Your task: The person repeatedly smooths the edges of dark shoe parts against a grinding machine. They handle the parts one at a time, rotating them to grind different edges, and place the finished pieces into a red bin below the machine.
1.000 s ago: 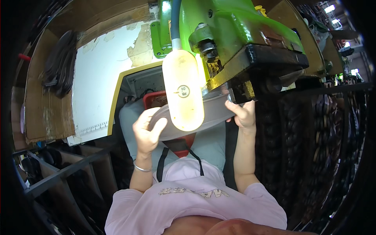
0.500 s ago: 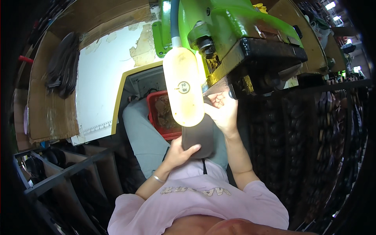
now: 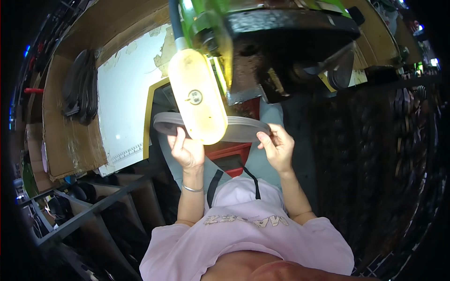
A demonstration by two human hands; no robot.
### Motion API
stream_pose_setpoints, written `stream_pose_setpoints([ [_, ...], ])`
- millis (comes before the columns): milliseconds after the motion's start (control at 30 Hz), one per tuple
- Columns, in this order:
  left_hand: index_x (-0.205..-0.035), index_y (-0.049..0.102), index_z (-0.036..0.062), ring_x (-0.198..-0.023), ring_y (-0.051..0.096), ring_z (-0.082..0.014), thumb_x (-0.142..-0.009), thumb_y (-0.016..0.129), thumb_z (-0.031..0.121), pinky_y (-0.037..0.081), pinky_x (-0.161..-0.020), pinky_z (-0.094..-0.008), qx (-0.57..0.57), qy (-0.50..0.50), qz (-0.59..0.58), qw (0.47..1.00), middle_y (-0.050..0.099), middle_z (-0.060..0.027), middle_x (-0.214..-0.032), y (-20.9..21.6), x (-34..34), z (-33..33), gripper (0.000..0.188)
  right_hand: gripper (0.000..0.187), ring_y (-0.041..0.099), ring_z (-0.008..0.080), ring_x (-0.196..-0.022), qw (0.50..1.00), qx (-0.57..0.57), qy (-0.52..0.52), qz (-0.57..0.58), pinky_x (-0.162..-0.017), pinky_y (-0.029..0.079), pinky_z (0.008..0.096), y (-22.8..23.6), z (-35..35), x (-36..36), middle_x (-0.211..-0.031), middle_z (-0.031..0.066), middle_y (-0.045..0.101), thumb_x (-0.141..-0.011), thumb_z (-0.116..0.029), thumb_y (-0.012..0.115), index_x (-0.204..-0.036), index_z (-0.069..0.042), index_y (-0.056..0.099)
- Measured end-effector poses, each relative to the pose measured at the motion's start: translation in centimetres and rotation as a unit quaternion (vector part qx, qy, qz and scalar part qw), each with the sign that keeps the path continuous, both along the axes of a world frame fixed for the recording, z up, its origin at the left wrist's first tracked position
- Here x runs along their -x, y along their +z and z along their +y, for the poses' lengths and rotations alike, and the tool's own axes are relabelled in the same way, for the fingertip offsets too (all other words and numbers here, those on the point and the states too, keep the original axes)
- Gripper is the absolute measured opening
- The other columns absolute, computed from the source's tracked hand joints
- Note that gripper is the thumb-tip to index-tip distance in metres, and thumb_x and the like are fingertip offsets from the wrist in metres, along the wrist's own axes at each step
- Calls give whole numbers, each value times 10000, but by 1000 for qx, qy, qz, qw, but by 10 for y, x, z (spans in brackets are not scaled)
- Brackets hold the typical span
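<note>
A dark grey-brown shoe sole (image 3: 246,132) with a pale-lined edge is held crosswise over my lap. My left hand (image 3: 187,153) grips it from below near its left end, fingers closed on it. At its right end my right hand (image 3: 280,149) pinches it between thumb and fingers. A glowing yellow oblong lamp (image 3: 200,105) hangs in front of the sole and hides its middle. Just beyond the sole is the dark metal head of a green machine (image 3: 286,44).
A red plastic basket (image 3: 229,152) lies below, between my legs. To the left, a cardboard box (image 3: 70,150) holds a stack of dark soles (image 3: 82,89) beside a white tabletop (image 3: 124,93). A metal-framed rack (image 3: 110,192) stands at the lower left. Another sole (image 3: 341,71) shows beyond the machine head, right.
The sole has turned from pointing away from me to lying crosswise. My left hand has moved up and my right hand has come away from the machine head. The view has shifted.
</note>
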State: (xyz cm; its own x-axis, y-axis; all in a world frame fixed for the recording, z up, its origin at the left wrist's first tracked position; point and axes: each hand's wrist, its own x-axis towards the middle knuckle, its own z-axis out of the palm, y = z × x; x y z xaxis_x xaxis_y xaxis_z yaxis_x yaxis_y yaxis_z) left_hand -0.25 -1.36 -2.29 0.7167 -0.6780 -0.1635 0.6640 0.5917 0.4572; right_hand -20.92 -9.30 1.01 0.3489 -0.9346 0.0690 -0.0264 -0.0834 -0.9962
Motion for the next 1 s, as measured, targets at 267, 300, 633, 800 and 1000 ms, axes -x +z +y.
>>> stream_pose_setpoints([
  [267,-1089,505,-5,-920,586,-184,-761,618,17,456,-877,-293,-143,49,-274,950,592,-125,-1020,28,-12,3,348,234,581,75,-645,997,2,-63,-48,-544,465,214,25,-30,-2,-793,42,638,-852,-123,696,-988,41,600],
  [300,-1076,511,-4,-907,584,-178,-755,621,25,455,-866,-286,-150,47,-288,945,589,-115,-1000,33,-12,5,340,221,586,77,-659,996,-19,-59,-65,-564,464,210,29,-37,-1,-801,40,639,-851,-116,696,-978,37,600],
  [633,-909,533,0,-803,566,-103,-774,719,6,461,-746,-233,-209,-107,-345,909,614,-62,-900,-24,-40,90,229,261,603,80,-734,989,17,-7,-145,-618,482,221,32,-38,-58,-785,47,640,-734,-9,780,-842,-11,543],
  [800,-1035,589,-65,-825,627,-146,-806,687,-30,530,-721,-270,-294,-247,-339,859,656,-108,-940,-47,0,93,252,430,508,10,-592,983,162,-72,-42,-515,437,174,26,-35,-54,-689,6,557,-672,61,806,-776,-65,408],
  [1000,-1078,591,-91,-829,644,-182,-826,643,-60,585,-717,-310,-212,-326,-284,876,653,-139,-975,-36,64,9,259,420,566,99,-783,961,136,-241,-7,-686,472,231,-10,-62,21,-907,65,592,-777,-100,760,-1083,-12,486],
])
